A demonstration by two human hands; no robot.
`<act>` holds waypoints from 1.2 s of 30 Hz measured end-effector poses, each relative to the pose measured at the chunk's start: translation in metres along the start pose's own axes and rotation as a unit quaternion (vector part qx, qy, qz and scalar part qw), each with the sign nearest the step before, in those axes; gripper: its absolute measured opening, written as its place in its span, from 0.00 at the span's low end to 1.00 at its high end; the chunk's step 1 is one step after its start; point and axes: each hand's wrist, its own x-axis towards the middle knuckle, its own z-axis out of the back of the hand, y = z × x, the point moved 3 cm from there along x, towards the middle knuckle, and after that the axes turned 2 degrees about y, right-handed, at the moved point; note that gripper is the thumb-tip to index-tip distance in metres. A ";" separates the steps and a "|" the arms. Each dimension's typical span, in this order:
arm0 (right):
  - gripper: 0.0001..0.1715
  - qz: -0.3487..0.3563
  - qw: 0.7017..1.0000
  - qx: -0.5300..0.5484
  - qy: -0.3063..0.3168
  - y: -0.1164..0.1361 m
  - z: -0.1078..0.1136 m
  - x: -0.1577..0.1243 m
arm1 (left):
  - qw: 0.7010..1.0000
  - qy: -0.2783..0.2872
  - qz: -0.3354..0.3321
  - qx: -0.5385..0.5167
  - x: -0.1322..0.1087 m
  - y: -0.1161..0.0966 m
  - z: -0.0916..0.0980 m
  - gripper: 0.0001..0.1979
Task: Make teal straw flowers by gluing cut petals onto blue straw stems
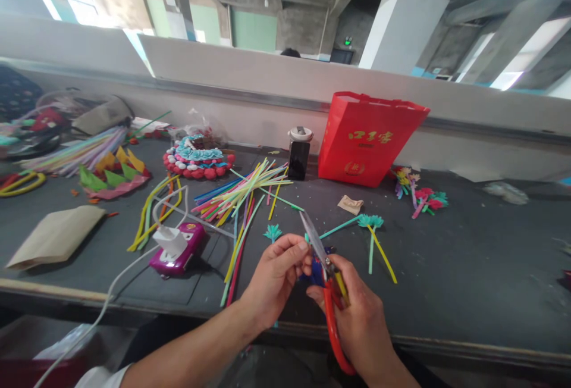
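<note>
My right hand (363, 310) is closed around a pair of scissors (334, 322) with orange-red handles, the blades pointing up and away from me. My left hand (281, 272) pinches a teal pipe cleaner (307, 237) close beside the blades. Most of that piece is hidden by the fingers. Behind the scissors, partly covered by my hands, lies a dark blue object (317, 272) I cannot make out. Just beyond my left hand is a teal fringed flower (272, 232). To the right, another teal flower (370, 221) lies with green and yellow pipe cleaners.
Loose pipe cleaners (245, 191) are heaped mid-table. A purple power socket (181, 251) with a white charger and cable sits left. At the back stand a black bottle (299, 159) and a red bag (370, 141). A brown envelope (57, 236) and finished flowers (428, 199) lie farther out.
</note>
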 end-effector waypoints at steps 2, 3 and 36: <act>0.28 -0.029 0.999 0.024 -0.011 -0.003 0.003 0.002 | 1.000 0.004 -0.006 0.005 0.000 -0.003 0.000 0.07; 0.28 -0.043 0.998 0.041 -0.014 -0.005 0.004 0.004 | 1.000 0.009 -0.007 0.008 0.001 -0.004 -0.001 0.07; 0.19 -0.166 0.938 0.305 -0.007 0.003 0.009 0.021 | 0.863 0.033 -0.175 0.474 -0.016 0.001 -0.009 0.05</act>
